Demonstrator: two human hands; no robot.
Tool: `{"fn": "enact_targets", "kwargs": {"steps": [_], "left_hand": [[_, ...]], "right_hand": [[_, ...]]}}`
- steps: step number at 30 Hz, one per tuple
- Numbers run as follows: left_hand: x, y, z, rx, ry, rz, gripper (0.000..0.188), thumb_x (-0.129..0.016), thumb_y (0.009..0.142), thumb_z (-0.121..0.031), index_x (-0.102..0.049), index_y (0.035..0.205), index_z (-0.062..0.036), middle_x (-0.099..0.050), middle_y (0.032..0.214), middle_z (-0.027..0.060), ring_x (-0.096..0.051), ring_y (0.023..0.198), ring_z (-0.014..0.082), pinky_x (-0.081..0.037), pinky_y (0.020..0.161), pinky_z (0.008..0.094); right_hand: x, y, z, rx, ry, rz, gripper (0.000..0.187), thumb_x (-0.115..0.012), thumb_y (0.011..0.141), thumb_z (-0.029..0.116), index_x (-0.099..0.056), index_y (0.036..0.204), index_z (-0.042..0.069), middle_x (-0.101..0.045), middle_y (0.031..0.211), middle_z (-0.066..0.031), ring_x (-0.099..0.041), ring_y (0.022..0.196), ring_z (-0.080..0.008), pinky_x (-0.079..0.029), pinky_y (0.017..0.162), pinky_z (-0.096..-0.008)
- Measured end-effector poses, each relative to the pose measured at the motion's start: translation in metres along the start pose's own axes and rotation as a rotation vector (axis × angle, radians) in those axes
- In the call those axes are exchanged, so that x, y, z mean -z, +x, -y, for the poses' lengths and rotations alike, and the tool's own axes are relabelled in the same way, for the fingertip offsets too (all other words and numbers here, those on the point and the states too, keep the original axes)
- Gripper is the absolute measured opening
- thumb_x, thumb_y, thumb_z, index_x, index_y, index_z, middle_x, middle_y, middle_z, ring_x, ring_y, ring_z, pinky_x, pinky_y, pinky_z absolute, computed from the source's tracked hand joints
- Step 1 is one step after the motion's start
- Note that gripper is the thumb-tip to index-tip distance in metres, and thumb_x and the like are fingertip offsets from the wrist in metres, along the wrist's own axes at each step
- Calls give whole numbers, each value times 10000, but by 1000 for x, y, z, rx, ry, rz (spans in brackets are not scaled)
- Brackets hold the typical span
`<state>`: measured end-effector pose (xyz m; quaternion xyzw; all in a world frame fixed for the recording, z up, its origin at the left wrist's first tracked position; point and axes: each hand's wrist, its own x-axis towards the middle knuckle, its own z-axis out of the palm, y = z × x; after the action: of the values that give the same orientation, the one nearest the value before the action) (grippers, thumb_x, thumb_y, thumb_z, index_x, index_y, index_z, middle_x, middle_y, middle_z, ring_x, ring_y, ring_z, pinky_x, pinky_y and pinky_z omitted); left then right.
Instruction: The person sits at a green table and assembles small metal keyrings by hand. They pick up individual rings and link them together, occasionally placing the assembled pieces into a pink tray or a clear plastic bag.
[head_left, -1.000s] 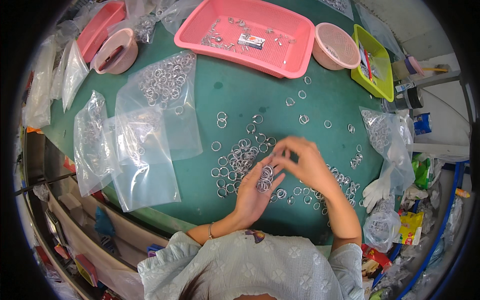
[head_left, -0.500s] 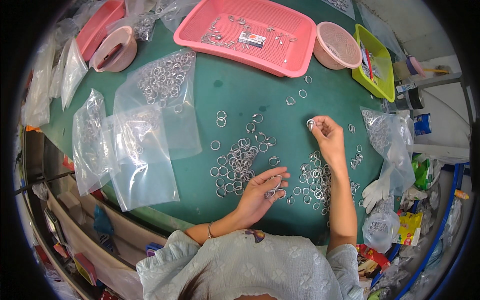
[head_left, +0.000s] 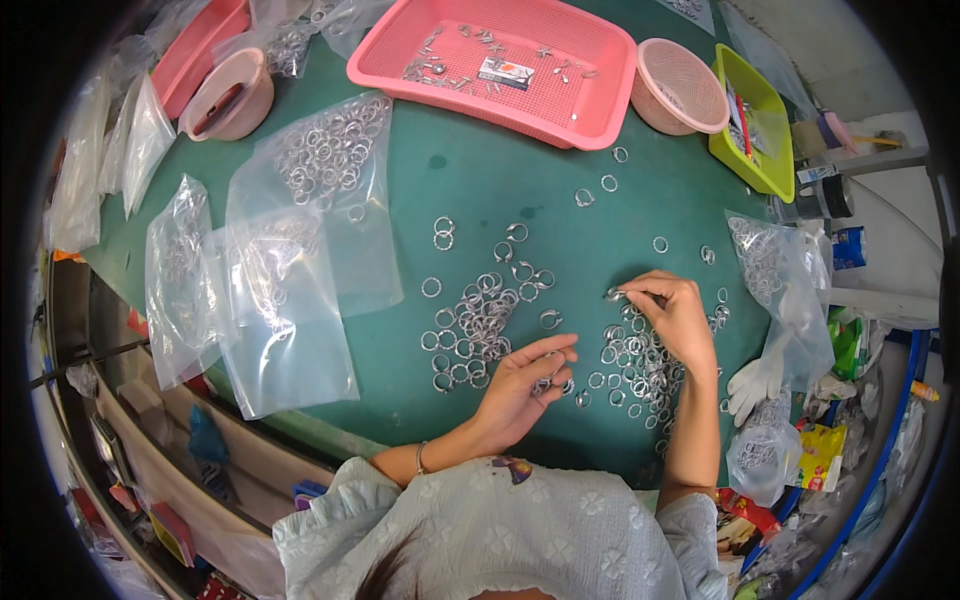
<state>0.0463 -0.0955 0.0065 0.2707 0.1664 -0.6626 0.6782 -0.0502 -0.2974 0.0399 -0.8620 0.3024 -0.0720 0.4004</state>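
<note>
"On the dark green tabletop [head_left: 450, 175], where do the rings lie?"

"In two groups: a dense left heap of silver-coloured metal rings [head_left: 485, 318] and a looser right heap of silver-coloured metal rings [head_left: 640, 365], with one lone silver ring [head_left: 550, 319] between them."

"And the fingers?"

"On the right hand [head_left: 675, 315], thumb and forefinger pinch a single shiny silver ring [head_left: 614, 294] at the right heap's far edge; whether it touches the rings there, I can't tell. The left hand [head_left: 512, 393] curls loosely, fingertips apart, round a few silver rings [head_left: 547, 372], too hidden to count."

"What could go wrong?"

"The pinch looks shallow, so a slip could lose that ring among lookalikes. Tilting the loosely curled left hand could spill one. And the right forearm [head_left: 692, 425] passes close by the right heap; a careless drag could scatter it."
</note>
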Motion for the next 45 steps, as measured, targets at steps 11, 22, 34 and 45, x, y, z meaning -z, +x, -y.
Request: {"fn": "enact_targets", "kwargs": {"steps": [11, 22, 34, 45], "left_hand": [[-1, 1, 2, -15, -20, -31, 274, -556, 859, -30, -575, 1132, -13, -563, 898, 31, -463, 695, 86, -359, 541, 189], [-17, -16, 7, -266, 567, -25, 133, -644, 828, -90, -619, 936, -18, -547, 700, -37, -421, 552, 16, -310, 467, 157], [-15, -44, 33, -896, 1333, 4, 83, -694, 751, -54, -644, 794, -3, -618, 726, 15, -548, 661, 67, -437, 585, 230], [-3, -41, 31, -666, 1094, -29, 196, -614, 836, -85, -614, 1012, -1, -559, 669, -2, -505, 600, 73, -411, 527, 216]], "right_hand": [[-8, -21, 2, -233, 630, 83, 88, -572, 861, 30, -622, 900, -31, -636, 782, -37, -555, 696, -67, -430, 610, -198], [-28, -64, 40, -184, 799, 33, 81, -532, 885, 31, -579, 926, -22, -631, 794, -47, -585, 732, -102, -475, 679, -236], [-59, -126, 47, -144, 696, -211, 62, -514, 891, 42, -532, 886, -17, -599, 720, -45, -585, 671, -81, -454, 577, -210], [-72, -162, 12, -266, 843, -127, 99, -482, 911, 89, -523, 862, 14, -567, 674, -41, -556, 604, -109, -429, 552, -220]]}}
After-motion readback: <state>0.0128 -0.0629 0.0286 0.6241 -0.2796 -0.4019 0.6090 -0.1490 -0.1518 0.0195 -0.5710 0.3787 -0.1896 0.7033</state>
